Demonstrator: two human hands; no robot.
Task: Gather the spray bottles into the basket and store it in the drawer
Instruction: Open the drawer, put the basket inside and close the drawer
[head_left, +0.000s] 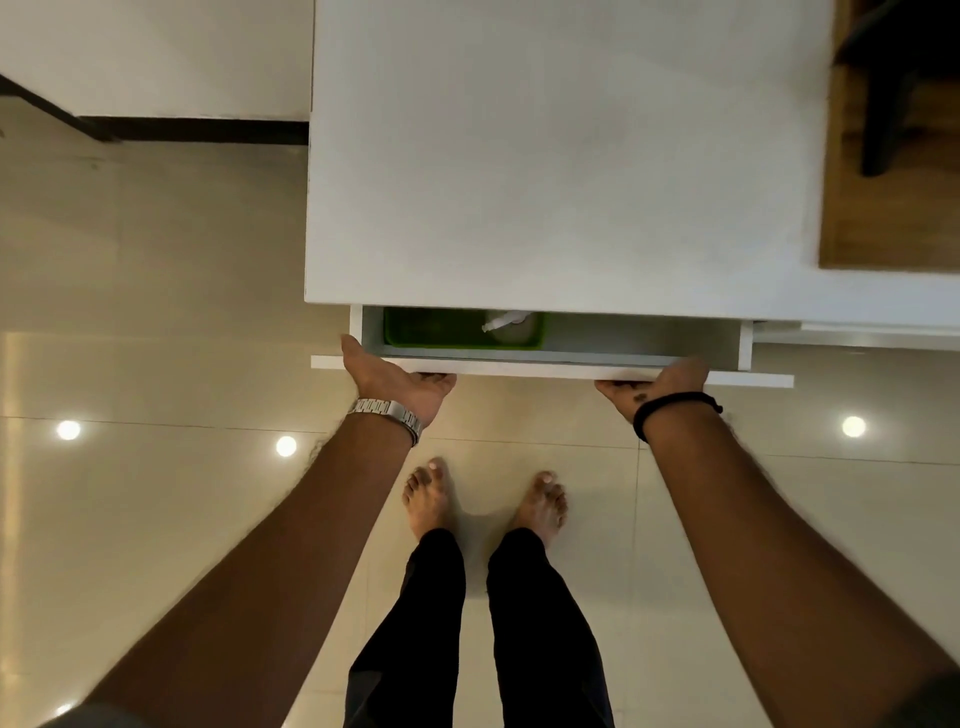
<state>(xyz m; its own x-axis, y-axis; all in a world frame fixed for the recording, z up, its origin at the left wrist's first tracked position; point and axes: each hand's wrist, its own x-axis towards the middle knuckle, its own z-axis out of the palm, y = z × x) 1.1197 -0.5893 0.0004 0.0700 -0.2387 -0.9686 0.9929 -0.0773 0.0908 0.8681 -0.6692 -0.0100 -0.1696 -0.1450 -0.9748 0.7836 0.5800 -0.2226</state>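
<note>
Both hands were placed on the drawer (550, 370) front: the left hand (397, 382) near its left end, the right hand (657, 384) further right. Fingers were hooked under the panel's edge; whether they were spread could not be told. The drawer was seen only slightly open. A fast push could tip the spray bottle (501, 322) or trap a thumb against the cabinet top (561, 156). The green basket (436, 328) lay inside at the left, shallow and slotted. One pale, whitish bottle was seen in it; others could not be confirmed.
</note>
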